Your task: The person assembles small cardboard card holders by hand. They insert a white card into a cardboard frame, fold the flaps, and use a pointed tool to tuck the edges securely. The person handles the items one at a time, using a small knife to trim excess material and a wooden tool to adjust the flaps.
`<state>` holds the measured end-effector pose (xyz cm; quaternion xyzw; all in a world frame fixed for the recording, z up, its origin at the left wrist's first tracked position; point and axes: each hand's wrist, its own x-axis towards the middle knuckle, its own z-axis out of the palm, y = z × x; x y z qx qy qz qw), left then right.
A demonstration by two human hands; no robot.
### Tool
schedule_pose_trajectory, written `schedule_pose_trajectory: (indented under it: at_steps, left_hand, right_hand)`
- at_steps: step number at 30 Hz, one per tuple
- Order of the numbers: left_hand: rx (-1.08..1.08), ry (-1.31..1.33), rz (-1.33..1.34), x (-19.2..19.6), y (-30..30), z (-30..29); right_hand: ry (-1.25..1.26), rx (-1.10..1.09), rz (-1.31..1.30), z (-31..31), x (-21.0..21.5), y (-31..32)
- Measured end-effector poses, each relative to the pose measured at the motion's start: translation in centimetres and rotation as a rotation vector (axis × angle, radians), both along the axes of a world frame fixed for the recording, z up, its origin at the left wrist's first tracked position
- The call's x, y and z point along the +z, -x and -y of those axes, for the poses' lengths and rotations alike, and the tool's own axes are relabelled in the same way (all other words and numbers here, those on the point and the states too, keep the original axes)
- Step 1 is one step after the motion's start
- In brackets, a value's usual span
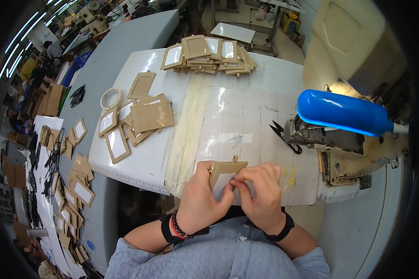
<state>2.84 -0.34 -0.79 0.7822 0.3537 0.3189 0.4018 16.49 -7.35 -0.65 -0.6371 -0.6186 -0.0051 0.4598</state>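
Close to my body, a tan badge holder (225, 173) with a pale window and a small loop at its top edge is held tilted over the front of the table. My left hand (201, 195) is closed around its left side, thumb across the lower part of the window. The fingers of my right hand (260, 188) are pinched together against the window's right side; whatever lies between the fingertips is too small to make out. Left of my hands lies a loose pile of similar holders (151, 115), and a larger stack (198, 50) sits at the far edge.
A sewing machine (349, 158) with a blue lamp-like cover (342, 111) stands at the right, black thread snips (284, 137) beside it. A tape roll (111, 99) lies by the left pile. More holders (82, 190) cover a side surface, far left. Yellow scraps (289, 176) lie near my right hand.
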Motion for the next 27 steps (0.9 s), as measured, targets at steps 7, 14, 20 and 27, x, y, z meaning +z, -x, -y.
schedule_pose_trajectory:
  at_steps: [7,14,20,27]
  left_hand:
    - [-0.027,0.049,0.021,0.0,0.0,1.0]
    - [-0.062,0.122,0.018,0.6,-0.2,1.8]
    - [-0.112,0.094,0.021,0.8,0.3,2.2]
    - [-0.081,0.020,0.061,-0.3,0.5,1.9]
  right_hand:
    - [-0.092,0.033,0.054,-0.4,-1.4,-0.3]
    - [-0.184,0.074,0.088,0.1,-1.7,-0.9]
    - [-0.148,0.200,0.182,0.6,0.0,-1.4]
    - [-0.146,0.053,0.230,0.2,0.4,-2.4]
